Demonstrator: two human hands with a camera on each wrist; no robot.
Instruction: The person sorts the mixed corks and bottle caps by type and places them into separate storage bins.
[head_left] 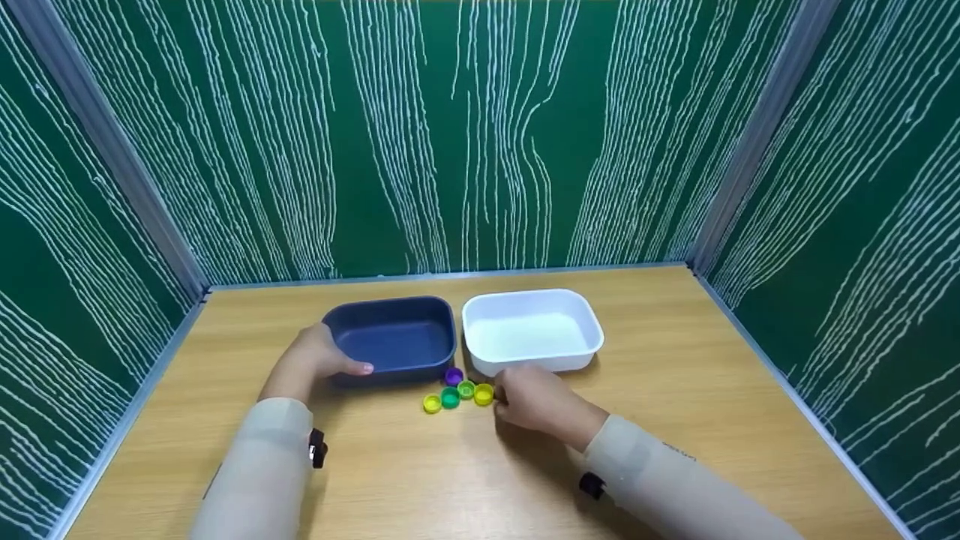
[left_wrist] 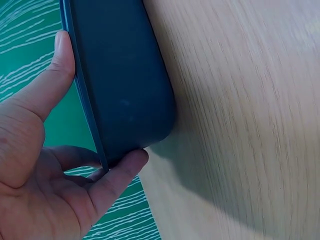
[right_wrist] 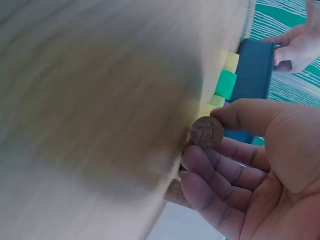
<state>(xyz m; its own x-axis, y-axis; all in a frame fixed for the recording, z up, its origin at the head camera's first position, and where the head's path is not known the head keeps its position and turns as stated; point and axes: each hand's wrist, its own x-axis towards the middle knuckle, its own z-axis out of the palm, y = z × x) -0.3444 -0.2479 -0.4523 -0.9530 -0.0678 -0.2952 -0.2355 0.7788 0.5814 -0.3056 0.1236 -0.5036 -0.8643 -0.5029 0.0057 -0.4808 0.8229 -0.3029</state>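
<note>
My left hand grips the left end of a dark blue plastic tub. In the left wrist view its thumb lies along the rim and the fingers curl round the corner. My right hand, low over the table before the white tub, pinches a round brown cork between thumb and fingers. The head view hides this cork behind the hand. Another brown cork shows beyond the fingertips in the right wrist view. Left of the hand sit a yellow cap and a light green cap.
A purple cap, a green cap and another yellow cap cluster before the blue tub. The wooden table is bounded by green, white-streaked panels at the back and both sides.
</note>
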